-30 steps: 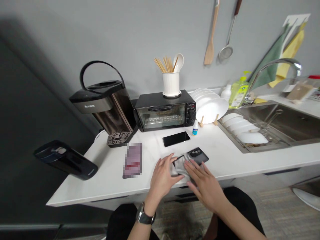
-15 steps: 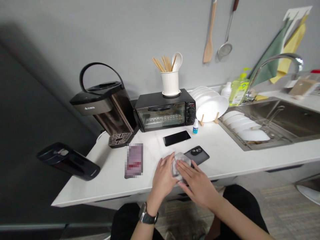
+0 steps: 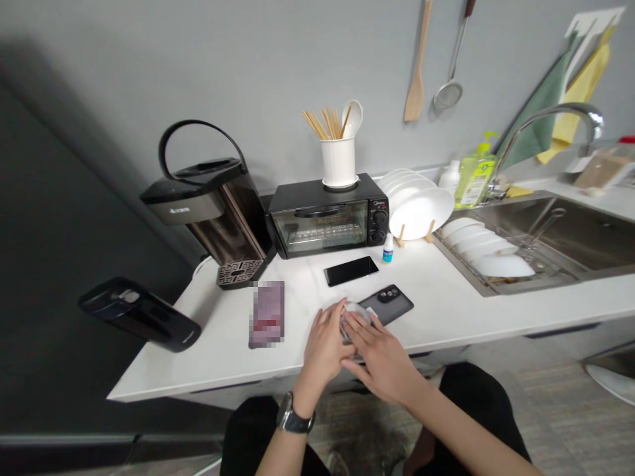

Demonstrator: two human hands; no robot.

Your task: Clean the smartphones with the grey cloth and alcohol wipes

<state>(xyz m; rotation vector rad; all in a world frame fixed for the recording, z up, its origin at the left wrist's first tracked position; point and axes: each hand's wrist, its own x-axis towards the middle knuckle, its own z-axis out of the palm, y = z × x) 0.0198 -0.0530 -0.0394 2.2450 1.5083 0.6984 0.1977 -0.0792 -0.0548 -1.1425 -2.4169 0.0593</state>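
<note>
My left hand (image 3: 322, 344), with a dark watch on its wrist, curls round a pale grey, crumpled cloth-like piece (image 3: 358, 309) at the counter's front edge. My right hand (image 3: 381, 360) presses its fingers over the same piece from the right. Whether something lies inside it is hidden by my fingers. Just beyond my right fingers, a dark grey phone (image 3: 394, 307) lies camera side up. Farther back rest a black phone (image 3: 351, 271), screen up, and a small white bottle with a blue label (image 3: 387, 251). To the left lies a blurred-out purple rectangular item (image 3: 268, 311).
A dark bottle-shaped appliance (image 3: 139, 314) and a water dispenser (image 3: 213, 218) stand at the left. Behind are a toaster oven (image 3: 327, 221) with a chopstick holder (image 3: 339, 162) on top, and racked plates (image 3: 421, 211). At the right, a sink (image 3: 585, 231) holds bowls (image 3: 496, 251).
My right hand has slid slightly left and covers more of the grey piece, which now looks smaller. More of the dark grey phone shows. The view has shifted a little.
</note>
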